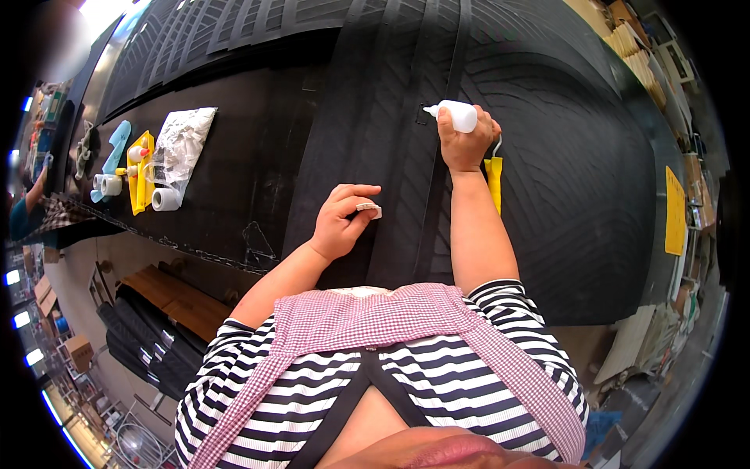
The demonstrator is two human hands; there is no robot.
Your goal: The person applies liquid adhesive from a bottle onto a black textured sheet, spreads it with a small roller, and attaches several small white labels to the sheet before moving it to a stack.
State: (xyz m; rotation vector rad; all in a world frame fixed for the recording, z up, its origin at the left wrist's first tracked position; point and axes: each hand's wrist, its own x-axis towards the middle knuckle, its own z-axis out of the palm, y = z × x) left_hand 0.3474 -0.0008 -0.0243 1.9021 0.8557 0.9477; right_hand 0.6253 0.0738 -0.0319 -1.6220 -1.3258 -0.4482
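My right hand is closed around a white squeeze bottle, tipped on its side with its nozzle pointing left. The nozzle tip is close to a small dark outlined mark on the black ribbed rubber sheet; whether it touches cannot be made out. A tool with a yellow handle and a bent metal rod lies beside my right forearm. Nearer to me and further left, my left hand pinches a small whitish piece between thumb and fingers, with the index finger stretched out above it.
At the left of the dark table lie a clear plastic bag with white contents, a yellow tray, white rolls and a light blue strip. Patterned black sheets are stacked at the far left. A yellow card hangs at the right edge.
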